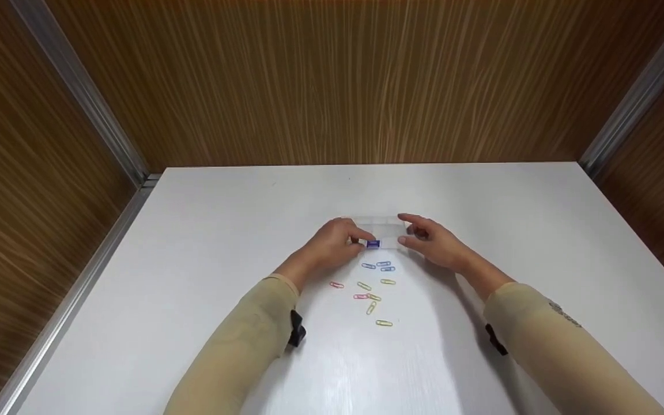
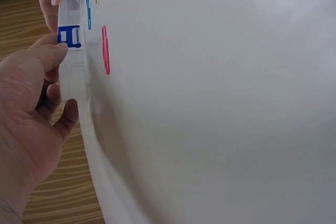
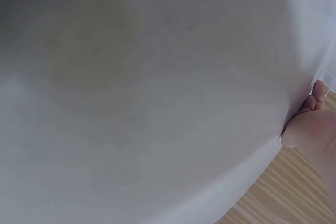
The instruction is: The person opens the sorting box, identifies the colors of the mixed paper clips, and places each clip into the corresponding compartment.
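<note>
A small clear plastic box (image 1: 383,230) with a blue latch (image 1: 373,244) lies on the white table (image 1: 193,259). My left hand (image 1: 332,245) grips the box's left end, thumb by the latch (image 2: 69,36); the box (image 2: 71,66) shows edge-on in the left wrist view. My right hand (image 1: 433,241) holds the box's right end, fingers curled round it. Several coloured paper clips (image 1: 373,288) lie scattered on the table just in front of the box, pink (image 2: 105,51) and blue ones among them. The right wrist view shows only the table surface and part of the hand (image 3: 310,129).
Wood-grain walls (image 1: 332,86) enclose the table at the back and both sides, with metal corner strips (image 1: 87,98). Bare table surface lies to the left, right and near side of the clips.
</note>
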`<control>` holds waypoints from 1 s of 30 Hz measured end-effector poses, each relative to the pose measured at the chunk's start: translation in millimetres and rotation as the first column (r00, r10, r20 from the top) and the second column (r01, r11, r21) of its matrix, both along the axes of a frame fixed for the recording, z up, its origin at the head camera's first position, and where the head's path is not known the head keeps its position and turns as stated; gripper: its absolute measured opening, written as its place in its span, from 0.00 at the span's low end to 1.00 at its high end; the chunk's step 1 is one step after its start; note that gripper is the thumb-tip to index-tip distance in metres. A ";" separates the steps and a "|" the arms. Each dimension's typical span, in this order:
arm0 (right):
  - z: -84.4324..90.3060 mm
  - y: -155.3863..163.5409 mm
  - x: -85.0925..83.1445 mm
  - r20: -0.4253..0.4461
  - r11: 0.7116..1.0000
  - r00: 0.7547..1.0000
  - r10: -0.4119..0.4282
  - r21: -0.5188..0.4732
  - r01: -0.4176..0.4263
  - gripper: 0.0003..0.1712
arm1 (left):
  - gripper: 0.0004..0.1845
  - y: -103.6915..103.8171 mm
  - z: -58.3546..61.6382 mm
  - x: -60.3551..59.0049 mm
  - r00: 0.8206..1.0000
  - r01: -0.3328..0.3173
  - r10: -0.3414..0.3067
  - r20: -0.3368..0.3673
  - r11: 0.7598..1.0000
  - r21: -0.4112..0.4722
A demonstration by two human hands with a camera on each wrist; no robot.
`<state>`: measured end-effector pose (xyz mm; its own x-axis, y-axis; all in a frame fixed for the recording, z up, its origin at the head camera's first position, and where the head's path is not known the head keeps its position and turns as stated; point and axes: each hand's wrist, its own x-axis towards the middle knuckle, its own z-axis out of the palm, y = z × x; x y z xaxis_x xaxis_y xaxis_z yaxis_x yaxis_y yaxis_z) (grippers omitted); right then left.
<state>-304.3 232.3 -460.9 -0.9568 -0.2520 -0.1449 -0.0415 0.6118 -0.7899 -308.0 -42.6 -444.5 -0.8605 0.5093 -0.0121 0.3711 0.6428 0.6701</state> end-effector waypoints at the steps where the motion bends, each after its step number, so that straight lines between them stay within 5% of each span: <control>1: 0.1 -0.5 0.1 -0.003 1.000 1.000 0.000 0.001 0.000 0.38 | 0.15 -0.3 0.0 -0.3 1.000 0.002 -0.002 -0.002 1.000 0.001; 12: 0.6 -4.6 0.1 -0.020 1.000 1.000 -0.006 -0.005 0.005 0.37 | 0.15 -1.1 -5.1 -5.8 0.998 0.018 -0.015 -0.060 0.998 0.054; 30: -2.1 -0.3 -1.6 0.006 1.000 1.000 -0.003 -0.021 0.003 0.39 | 0.10 5.1 -10.3 -10.4 1.000 -0.027 0.025 0.016 0.992 0.127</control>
<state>-305.9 231.9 -463.0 -0.9566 -0.2526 -0.1456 -0.0349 0.5950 -0.8029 -318.4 -37.5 -454.8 -0.8736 0.4851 0.0390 0.3451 0.5610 0.7524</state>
